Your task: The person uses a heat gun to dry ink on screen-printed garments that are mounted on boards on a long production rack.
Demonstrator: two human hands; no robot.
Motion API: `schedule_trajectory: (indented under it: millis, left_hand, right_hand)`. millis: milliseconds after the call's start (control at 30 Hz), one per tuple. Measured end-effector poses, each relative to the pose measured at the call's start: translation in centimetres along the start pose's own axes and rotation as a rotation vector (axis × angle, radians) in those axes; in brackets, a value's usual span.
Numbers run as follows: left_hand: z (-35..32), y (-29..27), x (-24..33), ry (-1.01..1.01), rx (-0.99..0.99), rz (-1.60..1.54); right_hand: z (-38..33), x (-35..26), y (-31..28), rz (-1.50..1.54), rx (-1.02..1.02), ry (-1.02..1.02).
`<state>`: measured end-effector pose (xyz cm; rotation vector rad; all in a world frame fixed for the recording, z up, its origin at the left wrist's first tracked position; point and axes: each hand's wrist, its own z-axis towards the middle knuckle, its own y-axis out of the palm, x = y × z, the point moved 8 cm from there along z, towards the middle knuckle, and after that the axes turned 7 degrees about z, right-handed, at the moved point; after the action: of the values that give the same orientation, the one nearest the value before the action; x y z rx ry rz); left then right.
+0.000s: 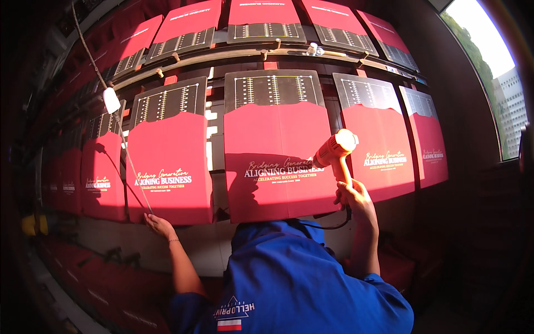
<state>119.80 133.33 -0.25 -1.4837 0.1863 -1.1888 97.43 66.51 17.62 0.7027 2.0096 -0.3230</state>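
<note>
My right hand (359, 203) is wrapped round the handle of an orange heat gun (338, 146), its nozzle pointing left over the printed red shirt panel (278, 131) in front of me. A black cord (340, 224) runs from the foot of the handle. At the left, my left hand (160, 226) has its fingers closed on a thin hanging cable (130, 161) that carries a white connector (111, 101). That hand is by the lower edge of another red panel (168, 145). White and gold lettering shows on the panels, and dark marked boards (273, 89) show above the cloth.
More red panels (378, 145) on boards stand at both sides, with a second row (261, 14) behind. A long rail (222, 54) with pegs runs between the rows. At the right is a bright window (495, 72). Darker red cloth (100, 284) lies at the lower left.
</note>
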Motion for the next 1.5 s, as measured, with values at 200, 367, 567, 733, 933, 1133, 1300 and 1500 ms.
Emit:
schedule_trajectory:
  millis: [200, 367, 567, 733, 933, 1133, 1300, 1500]
  left_hand:
    - [-2.4, 0.6, 2.5, 0.010, 0.109, 0.166]
    - [-2.8, 0.5, 3.4, 0.016, 0.158, 0.179]
    - [-2.3, 0.5, 3.2, 0.064, 0.180, 0.097]
    - [-2.6, 0.1, 3.7, 0.062, 0.185, 0.078]
    - [-2.4, -0.1, 3.3, 0.063, 0.193, 0.085]
    - [-2.4, -0.3, 3.5, 0.048, 0.177, 0.078]
    - [-2.6, -0.3, 3.5, 0.052, 0.164, 0.078]
    - [-2.3, 0.0, 3.4, 0.086, 0.147, 0.046]
  right_hand:
    - [0.1, 0.3, 0.2, -0.050, -0.007, -0.044]
    - [-0.3, -0.2, 0.8, -0.038, 0.010, -0.037]
    - [0.1, -0.9, 1.9, -0.044, -0.019, -0.016]
    - [0.8, -0.8, 2.0, -0.061, -0.087, 0.024]
    - [0.7, -0.4, 2.8, -0.078, -0.125, 0.052]
    - [0.5, 0.0, 4.1, -0.066, -0.155, 0.010]
    - [0.2, -0.2, 5.2, -0.038, -0.161, 0.012]
    - [0.4, 0.5, 5.8, -0.042, -0.179, 0.075]
